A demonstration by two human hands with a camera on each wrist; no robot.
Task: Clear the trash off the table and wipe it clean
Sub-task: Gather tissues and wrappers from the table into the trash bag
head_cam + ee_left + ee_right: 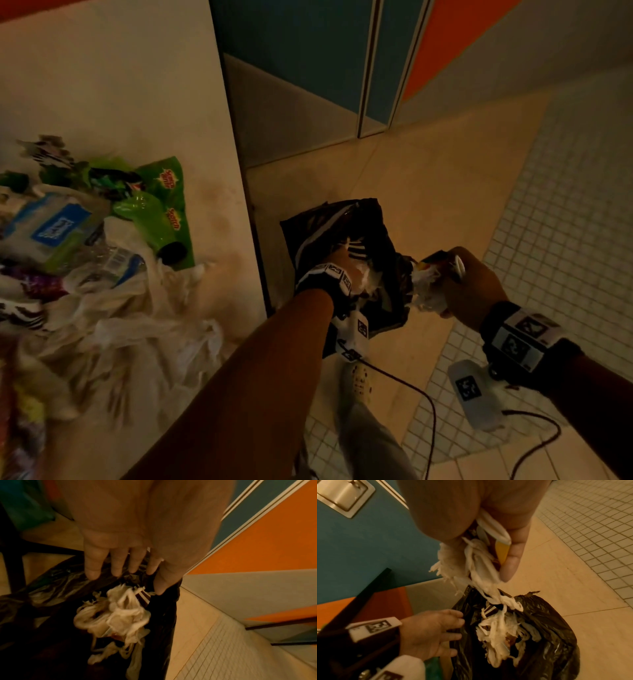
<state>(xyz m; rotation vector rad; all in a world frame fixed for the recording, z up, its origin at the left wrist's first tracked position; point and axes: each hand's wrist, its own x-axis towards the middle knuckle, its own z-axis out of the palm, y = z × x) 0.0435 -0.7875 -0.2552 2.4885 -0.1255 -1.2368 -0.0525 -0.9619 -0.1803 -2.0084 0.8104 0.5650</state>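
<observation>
Covering the left part of the table (137, 85) is a heap of trash: a blue-labelled tissue pack (48, 228), a green bottle (150, 222) with a black cap lying on a green wrapper (171, 192), clear bottles and crumpled pale plastic bags (137, 335) that reach close to the table's right edge. Beside that edge, over the tiled floor (445, 192), hangs a black trash bag (363, 233) with pale wrappers already inside.

On the bag's near rim is the left hand (337, 263); its fingers (93, 566) lie fairly straight and spread against the black plastic, and the thumb presses the rim from the other side, so the mouth is held open. Whether it truly pinches the plastic cannot be told.

To the right, the right hand (472, 284) is above the bag's mouth, its fingers and thumb (513, 561) curled round a bunch of trash (481, 561) of white plastic shreds and a yellow-and-brown wrapper, whose strands trail down into the bag.
</observation>
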